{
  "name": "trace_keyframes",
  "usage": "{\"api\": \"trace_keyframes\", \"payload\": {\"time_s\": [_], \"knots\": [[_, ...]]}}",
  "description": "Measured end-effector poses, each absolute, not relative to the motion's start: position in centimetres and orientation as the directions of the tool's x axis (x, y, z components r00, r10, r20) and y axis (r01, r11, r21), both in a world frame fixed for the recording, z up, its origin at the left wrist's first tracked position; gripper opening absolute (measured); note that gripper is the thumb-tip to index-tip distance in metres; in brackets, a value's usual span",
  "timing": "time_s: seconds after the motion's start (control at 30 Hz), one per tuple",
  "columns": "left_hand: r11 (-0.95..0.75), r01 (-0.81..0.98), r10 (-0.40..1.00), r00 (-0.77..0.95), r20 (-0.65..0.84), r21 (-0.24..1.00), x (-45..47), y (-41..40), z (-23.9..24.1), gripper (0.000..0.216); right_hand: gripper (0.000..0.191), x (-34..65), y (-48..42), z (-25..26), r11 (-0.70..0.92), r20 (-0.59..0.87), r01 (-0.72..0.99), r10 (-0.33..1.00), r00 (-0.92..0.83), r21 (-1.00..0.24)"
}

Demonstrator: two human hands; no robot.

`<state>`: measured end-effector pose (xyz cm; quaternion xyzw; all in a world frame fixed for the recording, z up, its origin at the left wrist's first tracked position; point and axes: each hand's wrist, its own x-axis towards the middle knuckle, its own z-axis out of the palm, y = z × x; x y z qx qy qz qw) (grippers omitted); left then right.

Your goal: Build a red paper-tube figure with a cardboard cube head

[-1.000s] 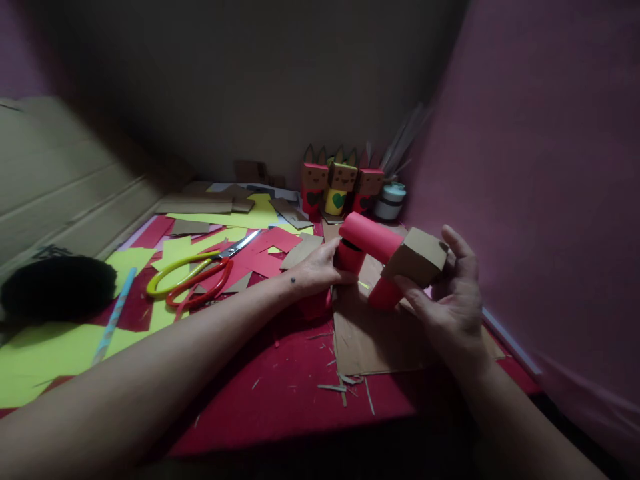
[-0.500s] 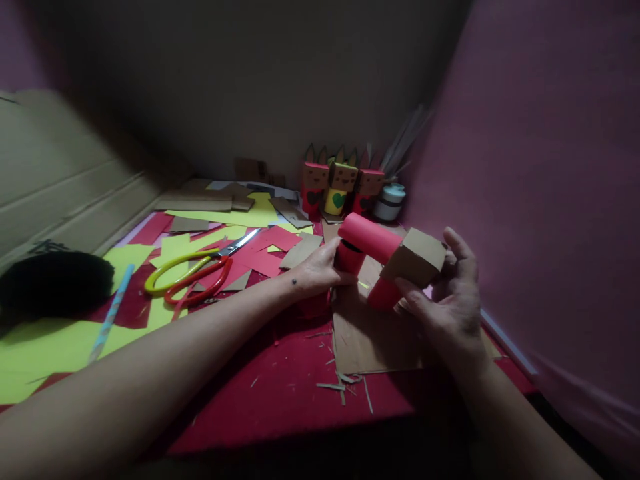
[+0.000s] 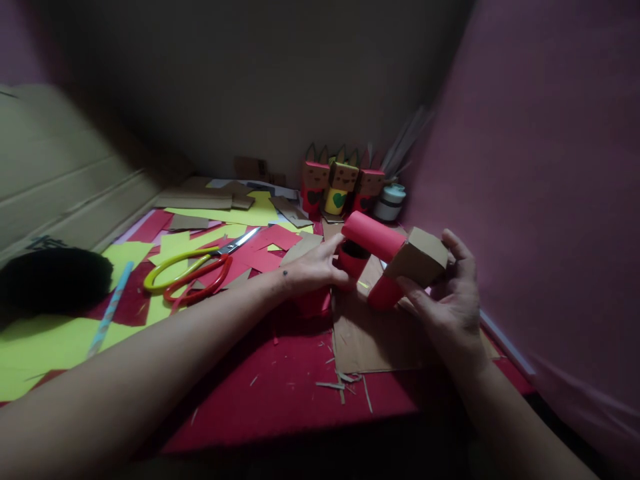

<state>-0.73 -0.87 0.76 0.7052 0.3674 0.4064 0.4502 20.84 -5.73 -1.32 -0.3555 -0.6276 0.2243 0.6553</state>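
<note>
My right hand (image 3: 450, 300) grips a small brown cardboard box (image 3: 425, 257) between thumb and fingers, tilted above the work surface. A curled strip of red paper (image 3: 375, 237) reaches out from the box toward the left. More red (image 3: 385, 292) shows under the box; whether it belongs to the box I cannot tell. My left hand (image 3: 317, 267) has thumb and fingers curved around the left side of a short red tube (image 3: 353, 263), its dark hollow top facing up beneath the red strip.
Yellow-and-red-handled scissors (image 3: 200, 270) lie among paper scraps (image 3: 273, 247), left of a cardboard sheet (image 3: 370, 340) with shavings near it. Behind stand several decorated box figures (image 3: 340, 187) and a jar (image 3: 390, 203). A black fuzzy object (image 3: 55, 280) and striped stick (image 3: 113, 307) lie left.
The red strip has lifted slightly and shifted right with the box, so more of the tube's dark opening shows. My left hand has shifted a little, its fingers still around the tube.
</note>
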Motion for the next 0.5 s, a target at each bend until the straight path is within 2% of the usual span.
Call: {"api": "trace_keyframes", "payload": {"time_s": [0.07, 0.17, 0.3, 0.37, 0.5], "knots": [[-0.283, 0.135, 0.877, 0.437, 0.2, 0.949, -0.9, -0.9, 1.2, 0.037, 0.085, 20.9, -5.8, -1.4, 0.639, 0.654, 0.144, 0.748, 0.112, -0.755], [-0.252, 0.156, 0.905, 0.388, 0.175, 0.955, -0.6, -1.1, 1.5, 0.031, 0.087, 20.9, -5.9, -1.3, 0.621, 0.631, 0.117, 0.768, 0.107, -0.775], [-0.259, 0.19, 0.935, 0.297, 0.196, 0.947, 0.2, -1.3, 1.3, 0.043, 0.087, 20.7, -6.0, -1.1, 0.624, 0.633, 0.109, 0.766, 0.11, -0.774], [-0.266, 0.15, 0.936, 0.275, 0.219, 0.952, 0.5, -1.1, 0.7, 0.047, 0.088, 20.6, -6.0, -1.0, 0.637, 0.648, 0.122, 0.754, 0.104, -0.761], [-0.341, 0.138, 0.919, 0.255, 0.299, 0.93, 0.9, -1.0, -0.5, 0.045, 0.087, 20.5, -6.0, -0.9, 0.644, 0.663, 0.173, 0.744, 0.087, -0.745]]}}
